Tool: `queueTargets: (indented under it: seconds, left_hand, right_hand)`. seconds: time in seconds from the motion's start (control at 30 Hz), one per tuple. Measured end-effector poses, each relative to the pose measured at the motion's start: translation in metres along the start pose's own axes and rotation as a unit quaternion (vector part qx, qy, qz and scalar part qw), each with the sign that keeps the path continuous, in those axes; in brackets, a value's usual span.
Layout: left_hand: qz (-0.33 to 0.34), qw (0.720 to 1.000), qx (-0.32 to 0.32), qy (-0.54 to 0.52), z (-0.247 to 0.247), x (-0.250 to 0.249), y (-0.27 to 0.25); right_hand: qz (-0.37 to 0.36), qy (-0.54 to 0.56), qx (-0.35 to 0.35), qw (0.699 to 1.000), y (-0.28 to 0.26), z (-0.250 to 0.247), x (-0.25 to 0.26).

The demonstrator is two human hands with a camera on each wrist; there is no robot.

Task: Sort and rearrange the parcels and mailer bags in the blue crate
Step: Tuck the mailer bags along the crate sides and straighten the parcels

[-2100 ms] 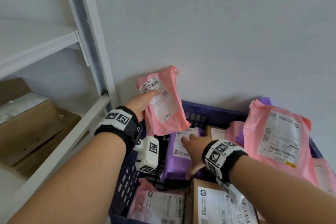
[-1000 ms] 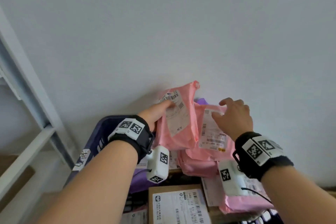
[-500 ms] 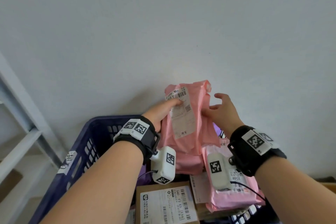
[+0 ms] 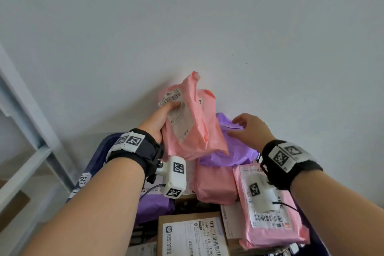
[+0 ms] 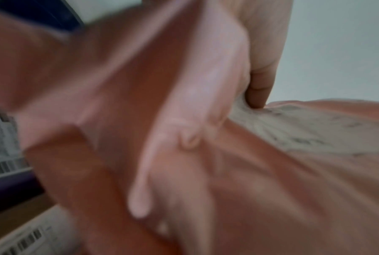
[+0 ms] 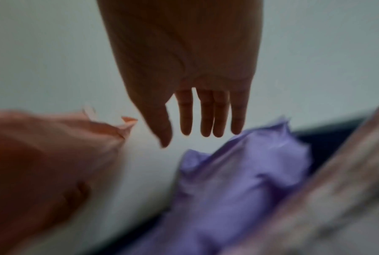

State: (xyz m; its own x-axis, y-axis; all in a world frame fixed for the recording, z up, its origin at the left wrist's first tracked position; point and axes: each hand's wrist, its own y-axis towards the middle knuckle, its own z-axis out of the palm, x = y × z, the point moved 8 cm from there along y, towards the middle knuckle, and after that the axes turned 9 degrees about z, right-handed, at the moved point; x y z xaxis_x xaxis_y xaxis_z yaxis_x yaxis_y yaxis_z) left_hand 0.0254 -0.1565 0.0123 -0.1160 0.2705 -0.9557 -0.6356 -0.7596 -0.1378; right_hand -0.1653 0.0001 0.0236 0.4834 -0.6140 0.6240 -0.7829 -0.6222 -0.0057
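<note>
- Blue plastic crate (image 4: pixel 97 159): only its left rim shows, beside a pale metal shelf frame (image 4: pixel 31 131). It stands against a white wall (image 4: pixel 187 16) and is packed with parcels lying at mixed angles; sorting judged mid-way, with no grouping by colour or kind evident yet.
- Left hand (image 4: pixel 160 119): its grip is closed on a pink plastic mailer bag with a white label (image 4: pixel 191 122), thumb on the label, holding the bag upright above the crate's far end. A second pink bag appears to stand behind it; placement not yet done.
- Right hand (image 6: pixel 192 82): fingers spread and straight, holding nothing, directly over a crumpled purple plastic mailer bag (image 4: pixel 230 147) at the far side; contact cannot be confirmed.
- Count, visible items only:
  - pink mailer bags: at least four;
  - purple mailer bags: two;
  - brown cardboard box with printed label (image 4: pixel 191 235): one clearly seen, with others partly hidden.
</note>
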Motion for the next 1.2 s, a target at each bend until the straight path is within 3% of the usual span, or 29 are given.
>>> queueTargets:
  seconds: [0.1,0.3,0.53,0.63,0.67,0.73,0.8,0.87,0.97,1.07,1.2]
  left_hand:
    - [-0.006,1.000,-0.028,0.003,-0.016,0.003,0.003]
    - [-0.009,0.999,-0.041,0.000,-0.024,0.005,0.000]
    - [0.000,0.996,-0.088,0.000,-0.038,-0.001,-0.004]
    - [0.007,0.996,-0.092,-0.018,-0.043,-0.002,-0.006]
    - [0.009,0.995,-0.094,-0.021,-0.044,-0.002,-0.007]
    - [0.018,0.995,-0.101,-0.022,-0.047,-0.004,-0.010]
    - [0.026,0.993,-0.110,-0.022,-0.051,-0.006,-0.014]
    - [0.029,0.992,-0.118,-0.022,-0.057,-0.008,-0.018]
    - [0.028,0.992,-0.123,-0.031,-0.066,-0.007,-0.025]
    - [0.031,0.991,-0.127,-0.034,-0.070,-0.007,-0.035]
    - [0.040,0.990,-0.132,-0.036,-0.071,-0.007,-0.051]
  right_hand:
    - [0.010,-0.190,0.094,0.977,0.001,0.026,-0.022]
    - [0.012,-0.272,0.153,0.950,0.003,0.045,-0.031]
    - [-0.008,-0.296,0.064,0.953,0.001,0.032,-0.010]
    - [-0.095,-0.284,-0.022,0.954,-0.014,0.020,0.024]
    - [-0.128,-0.276,-0.028,0.952,-0.021,0.022,0.038]
    - [-0.156,-0.307,0.032,0.938,-0.041,0.039,0.057]
    - [-0.135,-0.376,0.119,0.909,-0.059,0.063,0.057]
    - [-0.095,-0.421,0.155,0.889,-0.072,0.077,0.050]
    - [-0.035,-0.433,0.134,0.891,-0.080,0.088,0.041]
    - [-0.023,-0.419,0.110,0.901,-0.085,0.100,0.039]
    - [0.025,-0.374,0.163,0.913,-0.089,0.106,0.026]
